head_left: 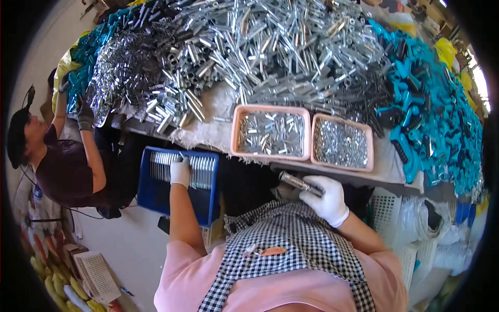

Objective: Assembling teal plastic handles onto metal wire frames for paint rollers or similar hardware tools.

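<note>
My right hand (328,200), in a white glove, is closed around a shiny metal cylinder (294,180) in front of my apron. The cylinder's dark end points left; the glove covers its other end. My left hand (180,172), also gloved in white, reaches into a blue plastic bin (212,210). A row of slim metal rods (200,171) lies side by side in the bin, under and beside that hand. Its fingers are bent together at the rods, and a small dark tip shows above them. What they grip is too small to make out.
Two pink trays, a larger one (235,136) and a smaller one (370,151), hold small metal parts at the table's near edge. Behind them rise heaps of metal tubes (291,41), springs (122,67) and teal handles (416,104). A person (67,166) works at left.
</note>
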The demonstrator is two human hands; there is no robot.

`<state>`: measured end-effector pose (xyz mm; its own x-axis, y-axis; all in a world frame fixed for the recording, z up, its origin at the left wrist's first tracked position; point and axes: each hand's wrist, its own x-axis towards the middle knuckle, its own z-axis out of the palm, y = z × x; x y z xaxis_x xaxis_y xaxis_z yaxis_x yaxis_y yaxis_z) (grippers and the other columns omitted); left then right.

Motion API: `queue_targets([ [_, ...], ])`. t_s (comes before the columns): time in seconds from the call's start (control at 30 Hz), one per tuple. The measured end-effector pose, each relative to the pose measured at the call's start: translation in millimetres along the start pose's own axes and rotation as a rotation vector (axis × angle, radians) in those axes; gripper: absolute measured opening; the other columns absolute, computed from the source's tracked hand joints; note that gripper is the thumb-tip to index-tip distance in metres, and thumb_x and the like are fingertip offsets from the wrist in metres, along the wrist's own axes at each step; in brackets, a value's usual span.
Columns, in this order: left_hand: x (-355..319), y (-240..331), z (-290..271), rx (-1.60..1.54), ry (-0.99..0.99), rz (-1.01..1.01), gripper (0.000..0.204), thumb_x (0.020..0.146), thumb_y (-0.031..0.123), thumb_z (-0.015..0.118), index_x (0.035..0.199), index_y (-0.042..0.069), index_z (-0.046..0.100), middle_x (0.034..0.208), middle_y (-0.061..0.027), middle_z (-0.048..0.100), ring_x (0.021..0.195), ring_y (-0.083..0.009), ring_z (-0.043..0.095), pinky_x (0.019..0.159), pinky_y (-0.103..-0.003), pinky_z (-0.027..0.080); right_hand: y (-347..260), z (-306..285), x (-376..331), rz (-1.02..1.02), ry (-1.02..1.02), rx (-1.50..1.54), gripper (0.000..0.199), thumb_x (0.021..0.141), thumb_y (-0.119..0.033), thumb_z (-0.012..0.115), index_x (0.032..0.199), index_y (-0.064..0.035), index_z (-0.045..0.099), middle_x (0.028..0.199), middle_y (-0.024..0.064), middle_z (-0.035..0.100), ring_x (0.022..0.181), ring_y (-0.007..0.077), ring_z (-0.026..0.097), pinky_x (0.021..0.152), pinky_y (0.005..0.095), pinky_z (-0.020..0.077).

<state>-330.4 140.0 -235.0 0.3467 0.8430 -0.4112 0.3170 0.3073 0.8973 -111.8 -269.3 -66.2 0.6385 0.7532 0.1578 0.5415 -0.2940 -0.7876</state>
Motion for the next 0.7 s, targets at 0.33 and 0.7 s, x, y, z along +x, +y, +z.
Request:
queue_targets([
  [0.33, -215, 115, 120, -0.42, -0.261, 0.072, 0.012, 0.093, 0.01, 0.058, 0.098, -0.001, 0.057, 0.078, -0.0083, 0.06, 0.064, -0.0159, 0.061, 0.063, -0.032, 0.057, 9, -20, -27, -0.06, 0.017, -0.039, 0.034, 0.068, -0.019, 0.081, 0.095, -0.0022, 0.071, 0.082, 0.0141, 0.069, 0.071, 0.031, 0.068, 0.063, 0.0362, 0.0538],
  [0.7, -274, 103, 204, -0.423, -0.501, -0.068, 0.015, 0.095, 0.01, 0.055, 0.106, 0.0, 0.055, 0.085, -0.0108, 0.063, 0.066, -0.0201, 0.066, 0.059, -0.033, 0.058, 39, -40, -50, -0.414, 0.29, -0.35, 0.036, 0.065, -0.016, 0.081, 0.097, -0.0093, 0.067, 0.086, 0.0059, 0.063, 0.067, 0.0241, 0.063, 0.055, 0.0361, 0.0507],
])
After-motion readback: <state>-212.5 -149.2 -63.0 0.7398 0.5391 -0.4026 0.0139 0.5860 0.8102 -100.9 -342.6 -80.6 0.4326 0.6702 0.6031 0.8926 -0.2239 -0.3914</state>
